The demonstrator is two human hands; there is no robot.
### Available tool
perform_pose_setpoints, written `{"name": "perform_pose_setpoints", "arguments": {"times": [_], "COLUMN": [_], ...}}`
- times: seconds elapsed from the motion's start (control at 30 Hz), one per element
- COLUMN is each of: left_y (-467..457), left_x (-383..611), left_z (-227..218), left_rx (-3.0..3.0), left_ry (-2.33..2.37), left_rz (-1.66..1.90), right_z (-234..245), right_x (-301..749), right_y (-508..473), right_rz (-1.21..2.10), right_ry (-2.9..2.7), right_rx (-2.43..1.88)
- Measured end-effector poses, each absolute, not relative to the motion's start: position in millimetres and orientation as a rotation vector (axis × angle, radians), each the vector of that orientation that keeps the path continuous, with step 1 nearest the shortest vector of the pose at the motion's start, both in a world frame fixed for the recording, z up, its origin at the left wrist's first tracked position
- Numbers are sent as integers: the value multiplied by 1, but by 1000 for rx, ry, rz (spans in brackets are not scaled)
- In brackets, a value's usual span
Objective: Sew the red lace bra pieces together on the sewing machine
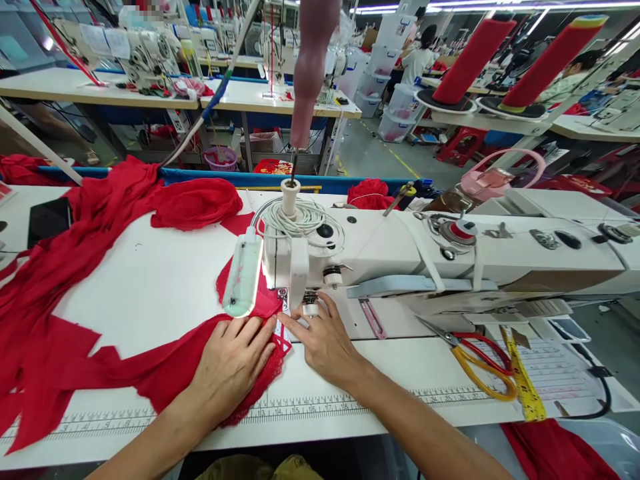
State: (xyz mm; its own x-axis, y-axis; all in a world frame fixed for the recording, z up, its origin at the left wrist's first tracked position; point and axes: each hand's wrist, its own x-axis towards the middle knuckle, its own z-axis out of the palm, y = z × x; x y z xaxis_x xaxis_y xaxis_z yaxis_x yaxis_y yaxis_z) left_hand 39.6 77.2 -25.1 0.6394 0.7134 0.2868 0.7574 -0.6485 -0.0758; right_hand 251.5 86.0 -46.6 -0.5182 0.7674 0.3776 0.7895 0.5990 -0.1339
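Red fabric (165, 353) with a lace edge runs across the sewing machine table to the presser foot (283, 300) of a white sewing machine (380, 233). My left hand (233, 360) lies flat on this cloth, fingers stretched toward the needle area and pressing it down. To the right of the foot, my right hand (327, 343) has its fingers apart. Its index fingertip touches the fabric edge by the foot, and the other fingers reach beneath the machine head, partly hidden. A lit lamp (243, 273) hangs left of the needle.
Scissors (483, 363), a yellow tape measure (523, 380) and a pink thread snipper (373, 319) lie on the right. A phone (49, 221) rests at far left beside heaped red cloth. Red thread cones (473, 60) stand behind. Co-workers sit in the background.
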Motion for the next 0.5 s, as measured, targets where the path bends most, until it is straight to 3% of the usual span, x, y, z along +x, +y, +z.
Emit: {"name": "perform_pose_setpoints", "arguments": {"times": [0.23, 0.5], "left_y": [78, 78], "left_x": [39, 37], "left_z": [-25, -27], "left_rx": [-2645, -2683], "left_ry": [-1197, -1232], "left_rz": [-293, -315], "right_z": [-34, -33], "right_x": [262, 255], "right_y": [81, 84], "right_rz": [-21, -184], "right_ry": [-2449, -2449], "right_rx": [-984, -805]}}
